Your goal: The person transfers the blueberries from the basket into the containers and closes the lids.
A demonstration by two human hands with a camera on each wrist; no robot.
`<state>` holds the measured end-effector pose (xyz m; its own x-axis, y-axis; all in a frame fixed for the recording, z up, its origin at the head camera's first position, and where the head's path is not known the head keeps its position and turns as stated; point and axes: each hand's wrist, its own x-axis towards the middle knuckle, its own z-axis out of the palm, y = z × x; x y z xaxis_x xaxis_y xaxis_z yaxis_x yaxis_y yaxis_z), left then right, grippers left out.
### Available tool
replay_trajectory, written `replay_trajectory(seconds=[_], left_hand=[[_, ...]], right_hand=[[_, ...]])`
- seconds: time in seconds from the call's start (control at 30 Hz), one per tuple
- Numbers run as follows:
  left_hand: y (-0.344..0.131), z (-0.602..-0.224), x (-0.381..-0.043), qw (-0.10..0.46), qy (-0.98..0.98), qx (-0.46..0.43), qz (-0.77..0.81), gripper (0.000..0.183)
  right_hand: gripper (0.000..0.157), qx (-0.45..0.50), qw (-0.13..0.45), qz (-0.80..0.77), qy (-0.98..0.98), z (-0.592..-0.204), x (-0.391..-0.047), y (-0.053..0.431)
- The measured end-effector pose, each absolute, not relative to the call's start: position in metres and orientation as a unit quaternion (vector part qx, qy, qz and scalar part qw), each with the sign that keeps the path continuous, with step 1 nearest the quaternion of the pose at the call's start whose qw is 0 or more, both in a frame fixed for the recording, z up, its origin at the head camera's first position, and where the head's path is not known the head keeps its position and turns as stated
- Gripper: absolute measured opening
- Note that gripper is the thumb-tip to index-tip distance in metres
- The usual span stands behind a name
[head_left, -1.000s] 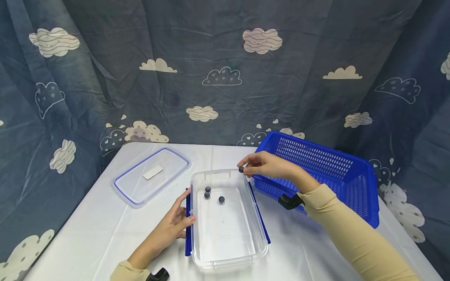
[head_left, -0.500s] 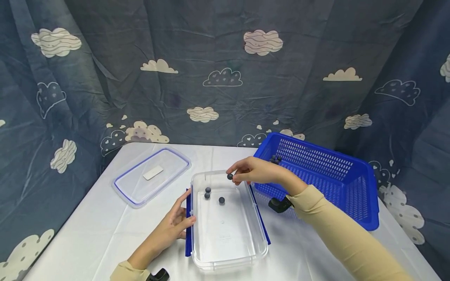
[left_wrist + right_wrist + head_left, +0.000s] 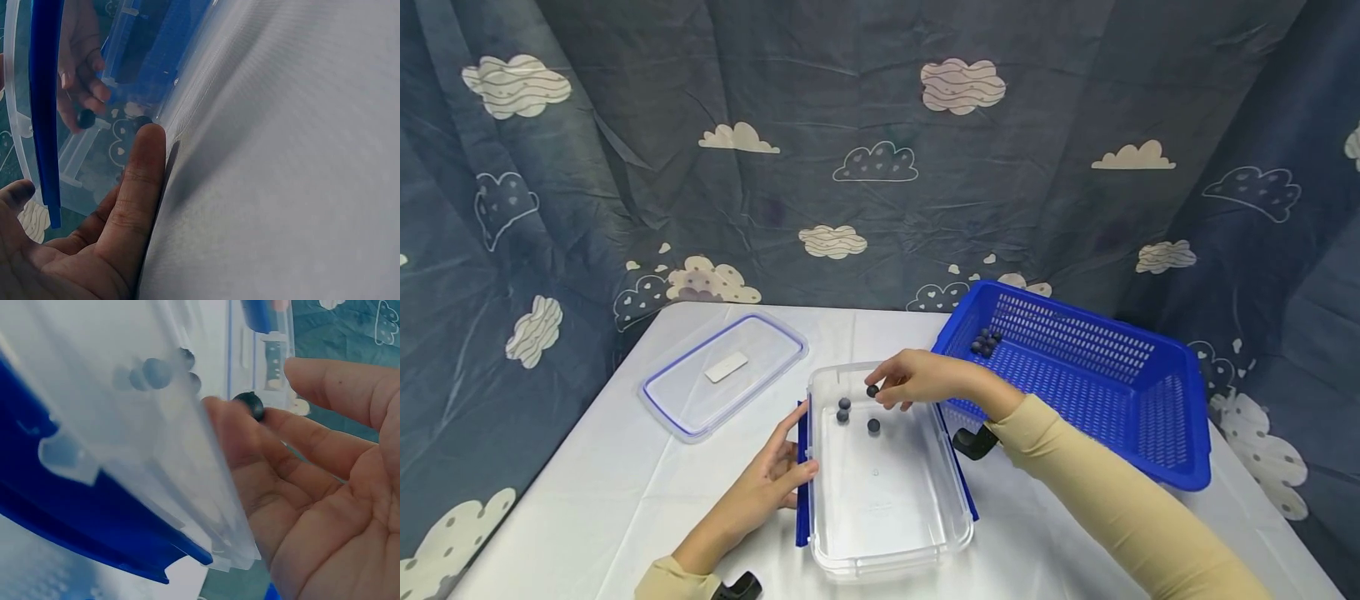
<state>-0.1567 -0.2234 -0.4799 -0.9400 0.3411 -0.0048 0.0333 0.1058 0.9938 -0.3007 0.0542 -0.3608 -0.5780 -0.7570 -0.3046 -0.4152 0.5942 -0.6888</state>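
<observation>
My right hand (image 3: 925, 377) is over the far part of a clear plastic food container (image 3: 887, 500), pinching a blueberry (image 3: 872, 390) at its fingertips. The same dark blueberry (image 3: 251, 406) shows close up beside the container wall in the right wrist view. Three more blueberries (image 3: 873, 426) lie on the container floor, two of them close together on the left. My left hand (image 3: 767, 479) rests against the container's left side by a folded-down blue clip flap (image 3: 802, 492), its fingers fairly straight. In the left wrist view, one left finger (image 3: 134, 187) lies low along the container wall.
A blue perforated basket (image 3: 1067, 400) stands on the right, with several blueberries (image 3: 986, 342) in its far left corner. At the left lies the clear lid (image 3: 760, 375) with a blue seal and a white label. A cloud-patterned curtain (image 3: 880, 100) hangs behind the white-covered table.
My right hand has moved left and down with the blueberry, from the container's far right corner to over its inside. Berries in the basket came into view. The left hand has stayed put.
</observation>
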Motion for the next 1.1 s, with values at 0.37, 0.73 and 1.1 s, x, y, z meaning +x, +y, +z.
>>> replay_trajectory(seconds=[0.37,0.73,1.1], left_hand=[[-0.2226,-0.4779,-0.1567,0.117,0.735,0.126,0.656,0.08],[-0.2224,-0.4794,-0.1564,0.117,0.734,0.126,0.657,0.081],[-0.2225,-0.4809,-0.157,0.118,0.734,0.125,0.657,0.08]], right_hand=[[0.049,-0.361,0.292,-0.251,0.849,-0.3607,-0.3012,0.0537],[0.043,-0.353,0.307,-0.272,0.841,-0.3593,-0.3003,0.0563],[0.042,-0.351,0.316,-0.299,0.829,-0.3576,-0.3026,0.0617]])
